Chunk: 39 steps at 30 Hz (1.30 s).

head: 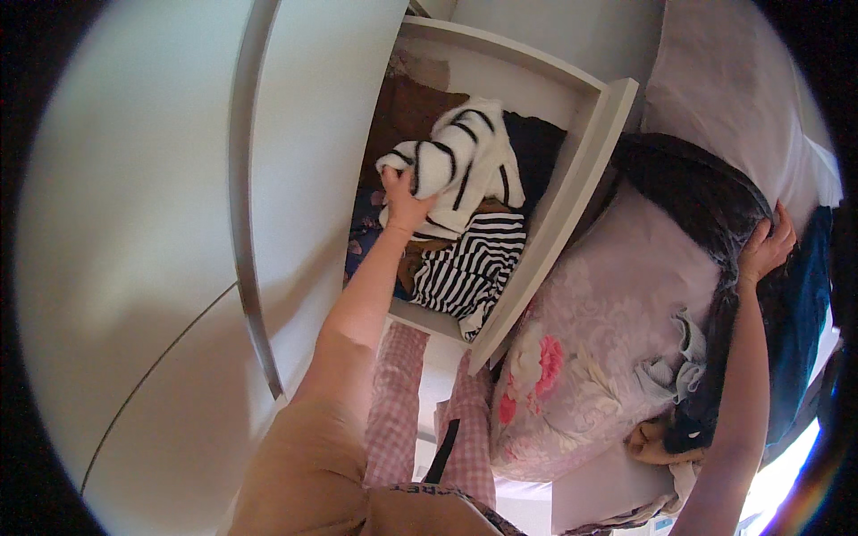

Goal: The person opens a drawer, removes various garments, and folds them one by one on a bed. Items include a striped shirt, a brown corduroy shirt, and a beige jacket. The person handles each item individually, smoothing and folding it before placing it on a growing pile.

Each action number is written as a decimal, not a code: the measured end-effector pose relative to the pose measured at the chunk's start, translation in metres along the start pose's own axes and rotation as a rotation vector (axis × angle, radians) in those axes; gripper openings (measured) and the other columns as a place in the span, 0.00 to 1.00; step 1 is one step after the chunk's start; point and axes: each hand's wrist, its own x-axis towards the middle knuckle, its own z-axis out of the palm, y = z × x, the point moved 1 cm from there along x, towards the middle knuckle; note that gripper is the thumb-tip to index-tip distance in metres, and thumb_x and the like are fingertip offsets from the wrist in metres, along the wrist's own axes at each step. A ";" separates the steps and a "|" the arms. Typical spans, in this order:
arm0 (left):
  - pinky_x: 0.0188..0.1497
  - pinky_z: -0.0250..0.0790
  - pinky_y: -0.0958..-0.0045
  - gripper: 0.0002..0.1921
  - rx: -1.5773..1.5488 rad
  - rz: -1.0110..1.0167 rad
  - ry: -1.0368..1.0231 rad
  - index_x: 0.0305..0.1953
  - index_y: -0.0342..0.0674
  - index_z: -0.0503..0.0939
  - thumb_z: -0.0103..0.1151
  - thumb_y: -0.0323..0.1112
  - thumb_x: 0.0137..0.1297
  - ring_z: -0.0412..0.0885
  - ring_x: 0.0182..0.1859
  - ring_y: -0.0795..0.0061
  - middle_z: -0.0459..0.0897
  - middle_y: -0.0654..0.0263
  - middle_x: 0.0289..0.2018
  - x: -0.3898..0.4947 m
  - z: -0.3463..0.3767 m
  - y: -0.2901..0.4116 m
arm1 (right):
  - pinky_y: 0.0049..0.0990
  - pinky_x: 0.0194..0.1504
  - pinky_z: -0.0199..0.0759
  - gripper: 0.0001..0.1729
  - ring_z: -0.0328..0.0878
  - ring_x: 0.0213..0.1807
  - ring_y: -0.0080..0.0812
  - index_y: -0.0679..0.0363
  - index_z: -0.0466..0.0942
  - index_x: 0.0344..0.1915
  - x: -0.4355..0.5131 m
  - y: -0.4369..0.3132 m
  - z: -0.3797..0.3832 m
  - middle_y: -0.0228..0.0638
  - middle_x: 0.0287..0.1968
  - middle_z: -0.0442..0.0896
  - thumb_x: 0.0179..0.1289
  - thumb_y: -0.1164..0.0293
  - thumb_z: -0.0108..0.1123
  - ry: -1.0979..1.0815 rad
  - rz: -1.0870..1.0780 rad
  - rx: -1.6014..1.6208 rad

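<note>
An open white drawer [583,194] full of clothes lies before me. Inside it, my left hand [407,201] grips the edge of a fuzzy white garment with black stripes [469,157], which is bunched up. Below that garment is a black-and-white striped cloth [479,261]. Dark brown clothing [409,120] fills the far left, and black clothing [536,151] the right side. On the bed, my right hand [767,244] has its fingers on the edge of a dark grey plush garment [697,187]; part of that hand's grip is hidden.
The bed has a pale floral cover [603,321]. Grey ribbed cloth pieces [677,365] and a dark blue cloth [804,315] lie on it. White cabinet doors [147,167] stand at the left. My legs in pink checked trousers [395,402] are close to the drawer's near end.
</note>
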 end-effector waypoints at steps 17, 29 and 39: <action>0.51 0.67 0.56 0.31 0.127 -0.024 0.090 0.54 0.45 0.67 0.66 0.34 0.46 0.74 0.49 0.48 0.76 0.51 0.46 0.095 -0.014 0.045 | 0.39 0.58 0.57 0.23 0.66 0.54 0.44 0.58 0.71 0.54 -0.001 0.003 -0.002 0.42 0.51 0.74 0.63 0.60 0.44 -0.033 -0.001 -0.001; 0.61 0.57 0.51 0.45 0.390 0.076 0.305 0.67 0.49 0.49 0.65 0.47 0.53 0.51 0.67 0.51 0.51 0.52 0.65 0.152 -0.010 0.088 | 0.38 0.57 0.57 0.24 0.66 0.54 0.45 0.62 0.70 0.54 -0.002 -0.003 -0.007 0.43 0.50 0.74 0.65 0.59 0.41 -0.042 -0.008 0.042; 0.67 0.44 0.44 0.49 0.516 -0.185 -0.236 0.68 0.51 0.53 0.59 0.66 0.47 0.39 0.70 0.48 0.46 0.54 0.69 0.258 0.015 0.038 | 0.35 0.60 0.52 0.23 0.62 0.57 0.41 0.61 0.70 0.54 0.003 0.010 0.002 0.42 0.53 0.73 0.66 0.60 0.40 -0.025 -0.069 0.117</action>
